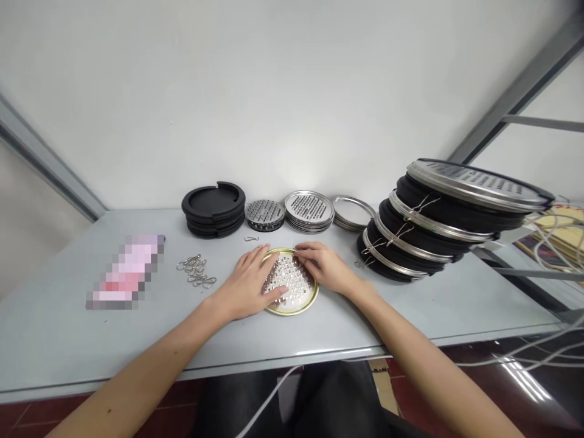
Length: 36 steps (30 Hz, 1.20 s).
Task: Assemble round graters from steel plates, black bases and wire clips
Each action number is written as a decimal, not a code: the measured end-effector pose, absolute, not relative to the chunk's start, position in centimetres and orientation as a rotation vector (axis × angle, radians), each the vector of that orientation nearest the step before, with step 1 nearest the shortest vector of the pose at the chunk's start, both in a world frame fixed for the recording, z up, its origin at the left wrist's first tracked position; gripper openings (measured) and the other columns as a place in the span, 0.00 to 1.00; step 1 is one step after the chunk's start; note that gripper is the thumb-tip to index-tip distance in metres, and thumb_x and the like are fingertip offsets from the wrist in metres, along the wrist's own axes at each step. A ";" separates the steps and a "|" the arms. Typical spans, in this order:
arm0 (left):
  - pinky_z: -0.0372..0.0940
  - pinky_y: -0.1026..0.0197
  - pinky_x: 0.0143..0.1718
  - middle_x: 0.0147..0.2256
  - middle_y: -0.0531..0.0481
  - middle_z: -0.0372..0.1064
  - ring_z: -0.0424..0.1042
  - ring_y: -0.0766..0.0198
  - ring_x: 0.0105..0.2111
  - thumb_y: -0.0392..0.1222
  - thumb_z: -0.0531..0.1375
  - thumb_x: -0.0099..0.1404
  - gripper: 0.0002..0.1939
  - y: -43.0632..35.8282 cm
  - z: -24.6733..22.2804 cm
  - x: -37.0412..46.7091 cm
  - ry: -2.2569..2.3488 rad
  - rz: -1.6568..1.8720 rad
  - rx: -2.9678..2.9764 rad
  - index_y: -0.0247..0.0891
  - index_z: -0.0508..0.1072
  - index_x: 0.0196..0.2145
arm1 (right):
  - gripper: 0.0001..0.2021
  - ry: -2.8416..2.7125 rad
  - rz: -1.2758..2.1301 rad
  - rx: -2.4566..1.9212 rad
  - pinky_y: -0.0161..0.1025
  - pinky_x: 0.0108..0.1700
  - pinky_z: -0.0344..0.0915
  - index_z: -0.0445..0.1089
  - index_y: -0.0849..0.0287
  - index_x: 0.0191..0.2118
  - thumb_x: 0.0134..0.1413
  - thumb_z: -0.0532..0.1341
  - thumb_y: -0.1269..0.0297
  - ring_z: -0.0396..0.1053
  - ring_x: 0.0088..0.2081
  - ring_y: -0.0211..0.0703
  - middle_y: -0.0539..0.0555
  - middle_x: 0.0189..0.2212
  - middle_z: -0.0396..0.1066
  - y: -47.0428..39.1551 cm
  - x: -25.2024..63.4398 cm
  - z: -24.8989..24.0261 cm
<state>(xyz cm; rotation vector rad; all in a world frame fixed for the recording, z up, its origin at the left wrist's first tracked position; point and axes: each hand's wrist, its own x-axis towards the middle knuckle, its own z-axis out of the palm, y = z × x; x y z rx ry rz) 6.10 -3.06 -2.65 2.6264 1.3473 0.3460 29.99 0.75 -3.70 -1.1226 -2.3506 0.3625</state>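
A round perforated metal disc with a gold rim lies flat on the grey table, straight in front of me. My left hand rests on its left side, fingers spread over the holes. My right hand presses on its right and far edge with bent fingers. Neither hand lifts the disc off the table.
Behind the disc stand a stack of black round trays, a stack of studded discs, slotted discs and plain rings. A leaning pile of assembled black-and-metal units is at right. Wire clips lie at left.
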 end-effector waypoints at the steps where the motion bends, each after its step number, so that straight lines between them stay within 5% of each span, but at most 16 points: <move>1: 0.48 0.41 0.63 0.67 0.33 0.44 0.44 0.43 0.67 0.62 0.50 0.68 0.38 -3.1 -2.8 6.2 1.350 0.334 2.614 0.34 0.52 0.66 | 0.16 -2.345 0.358 -1.132 0.48 0.56 0.65 0.74 0.60 0.48 0.62 0.52 0.70 0.68 0.53 0.50 0.61 0.52 0.71 0.6 29.9 -3.8; 10: 0.47 0.38 0.63 0.66 0.31 0.47 0.47 0.42 0.66 0.60 0.54 0.66 0.38 -3.3 -3.1 6.5 1.346 0.364 2.616 0.34 0.54 0.65 | 0.19 -2.418 0.297 -1.135 0.52 0.60 0.60 0.66 0.62 0.57 0.67 0.49 0.61 0.64 0.56 0.51 0.63 0.56 0.67 -0.1 29.1 -3.6; 26: 0.51 0.42 0.62 0.63 0.31 0.53 0.53 0.43 0.63 0.59 0.52 0.67 0.36 -3.0 -3.4 6.6 1.375 0.412 2.689 0.32 0.57 0.63 | 0.16 -2.517 0.092 -1.308 0.49 0.53 0.62 0.66 0.63 0.50 0.66 0.51 0.60 0.65 0.50 0.53 0.63 0.47 0.70 -0.5 28.2 -2.7; 36: 0.45 0.36 0.63 0.66 0.31 0.45 0.44 0.38 0.66 0.71 0.55 0.59 0.48 -3.1 -3.6 6.5 1.305 0.338 2.694 0.35 0.53 0.66 | 0.16 -2.466 0.062 -1.326 0.51 0.53 0.63 0.70 0.63 0.47 0.65 0.51 0.59 0.65 0.52 0.55 0.64 0.48 0.71 -0.8 28.2 -3.0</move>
